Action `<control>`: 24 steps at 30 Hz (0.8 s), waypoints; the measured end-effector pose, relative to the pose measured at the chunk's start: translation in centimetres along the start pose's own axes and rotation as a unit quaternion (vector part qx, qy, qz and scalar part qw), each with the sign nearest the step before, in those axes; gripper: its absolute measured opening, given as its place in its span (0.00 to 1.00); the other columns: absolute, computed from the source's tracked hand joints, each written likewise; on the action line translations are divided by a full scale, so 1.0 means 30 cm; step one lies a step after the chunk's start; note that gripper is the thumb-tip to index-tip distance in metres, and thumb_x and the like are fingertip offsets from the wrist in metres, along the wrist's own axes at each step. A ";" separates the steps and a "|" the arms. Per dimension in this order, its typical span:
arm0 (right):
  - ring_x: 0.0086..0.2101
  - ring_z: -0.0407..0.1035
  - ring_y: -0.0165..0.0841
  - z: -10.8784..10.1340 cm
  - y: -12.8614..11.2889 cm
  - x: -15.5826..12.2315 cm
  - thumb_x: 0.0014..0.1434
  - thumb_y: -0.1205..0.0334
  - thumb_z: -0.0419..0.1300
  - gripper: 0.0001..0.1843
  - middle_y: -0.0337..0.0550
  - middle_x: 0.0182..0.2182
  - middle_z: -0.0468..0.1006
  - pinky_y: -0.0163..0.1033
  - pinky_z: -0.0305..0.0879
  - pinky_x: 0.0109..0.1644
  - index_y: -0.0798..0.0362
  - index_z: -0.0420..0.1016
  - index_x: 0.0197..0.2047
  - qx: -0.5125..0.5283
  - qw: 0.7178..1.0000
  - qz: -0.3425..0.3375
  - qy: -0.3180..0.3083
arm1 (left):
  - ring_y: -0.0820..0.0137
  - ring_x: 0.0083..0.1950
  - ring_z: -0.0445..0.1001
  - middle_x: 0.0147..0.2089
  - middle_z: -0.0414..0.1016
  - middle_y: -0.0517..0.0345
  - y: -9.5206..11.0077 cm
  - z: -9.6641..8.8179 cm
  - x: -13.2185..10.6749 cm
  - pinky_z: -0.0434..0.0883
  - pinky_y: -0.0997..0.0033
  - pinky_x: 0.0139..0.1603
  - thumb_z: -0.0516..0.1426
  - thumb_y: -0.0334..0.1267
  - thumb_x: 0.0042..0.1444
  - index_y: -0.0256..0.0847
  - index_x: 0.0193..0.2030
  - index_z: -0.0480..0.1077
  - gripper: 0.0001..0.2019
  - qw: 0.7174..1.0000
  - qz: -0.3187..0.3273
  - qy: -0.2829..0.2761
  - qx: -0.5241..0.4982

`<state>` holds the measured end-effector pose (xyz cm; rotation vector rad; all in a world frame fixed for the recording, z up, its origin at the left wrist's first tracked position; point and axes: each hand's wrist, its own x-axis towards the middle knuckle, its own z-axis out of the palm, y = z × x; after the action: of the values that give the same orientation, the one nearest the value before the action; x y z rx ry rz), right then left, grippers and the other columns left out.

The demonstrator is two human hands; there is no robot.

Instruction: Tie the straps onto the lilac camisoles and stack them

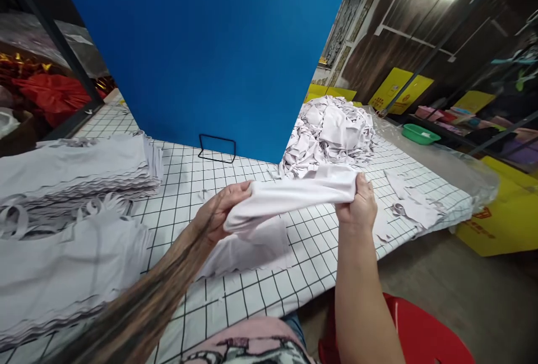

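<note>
A piece of white fabric [290, 196] is stretched between both my hands above the grid-patterned table [311, 252]. My left hand [221, 210] grips its left end, fingers curled over the cloth. My right hand [359, 204] pinches its right end, fingers closed. The lower part of the fabric hangs down and rests on the table in front of me. A strand of long hair hangs across my left forearm.
Stacks of flat white fabric pieces [71, 185] lie at the left. A heap of white fabric scraps [330, 131] sits behind my right hand. A blue panel [210, 50] stands at the table's back. A green basin [420, 134] and yellow boxes [504, 224] are at the right; a red stool [420, 330] is below.
</note>
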<state>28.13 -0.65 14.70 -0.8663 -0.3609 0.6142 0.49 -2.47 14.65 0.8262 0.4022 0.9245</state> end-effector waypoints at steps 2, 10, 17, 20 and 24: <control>0.38 0.74 0.27 -0.031 0.014 0.020 0.54 0.62 0.67 0.13 0.36 0.39 0.76 0.32 0.76 0.38 0.51 0.67 0.39 0.002 0.999 0.033 0.021 | 0.78 0.21 0.65 0.25 0.69 0.59 0.006 -0.032 -0.009 0.59 0.81 0.21 0.65 0.41 0.50 0.34 0.34 0.72 0.12 0.996 -0.039 -0.070 0.039; 0.32 0.70 0.32 -0.048 -0.049 -0.053 0.56 0.43 0.64 0.20 0.42 0.31 0.74 0.34 0.64 0.30 0.53 0.73 0.33 -0.452 0.847 -0.020 -0.278 | 0.71 0.35 0.71 0.34 0.71 0.54 0.126 -0.067 0.039 0.70 0.72 0.39 0.59 0.44 0.60 0.35 0.36 0.71 0.12 0.974 0.003 -0.107 0.202; 0.47 0.67 0.35 0.211 -0.021 -0.209 0.64 0.43 0.55 0.22 0.45 0.48 0.72 0.41 0.65 0.52 0.49 0.70 0.53 -0.233 0.720 0.054 -0.651 | 0.77 0.26 0.66 0.29 0.70 0.58 0.209 0.066 0.134 0.65 0.78 0.27 0.61 0.47 0.58 0.35 0.34 0.70 0.14 0.931 -0.038 -0.171 0.319; 0.40 0.67 0.30 0.263 -0.001 -0.198 0.61 0.47 0.61 0.18 0.41 0.41 0.72 0.36 0.66 0.45 0.51 0.73 0.47 -0.149 0.673 0.150 -0.709 | 0.77 0.24 0.66 0.27 0.70 0.58 0.277 0.081 0.131 0.63 0.79 0.23 0.63 0.48 0.56 0.35 0.33 0.71 0.15 0.920 -0.061 -0.148 0.359; 0.31 0.64 0.25 0.255 -0.018 -0.128 0.56 0.55 0.68 0.13 0.38 0.32 0.70 0.30 0.61 0.33 0.56 0.72 0.35 -0.126 0.645 0.198 -0.728 | 0.79 0.20 0.62 0.21 0.66 0.61 0.388 0.064 0.080 0.57 0.81 0.18 0.67 0.46 0.49 0.35 0.26 0.70 0.16 0.903 -0.065 -0.118 0.408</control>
<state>21.30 1.22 19.55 -0.5099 -1.7992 1.6689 -3.27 2.54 24.94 1.6380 0.6360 0.4954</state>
